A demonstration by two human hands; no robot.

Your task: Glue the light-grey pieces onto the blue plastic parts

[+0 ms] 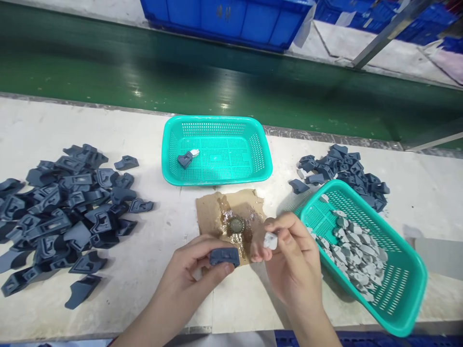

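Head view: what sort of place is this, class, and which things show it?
Probably a factory assembly line: what looks like a green conveyor belt runs behind the worktable, many similar dark parts lie heaped, and a blue crate stands beyond.

Held block (224, 257) dark slate-blue; held piece (270, 240) white; baskets (217, 181) teal, hole-patterned; cardboard (207, 214) brown; belt (173, 72) green.
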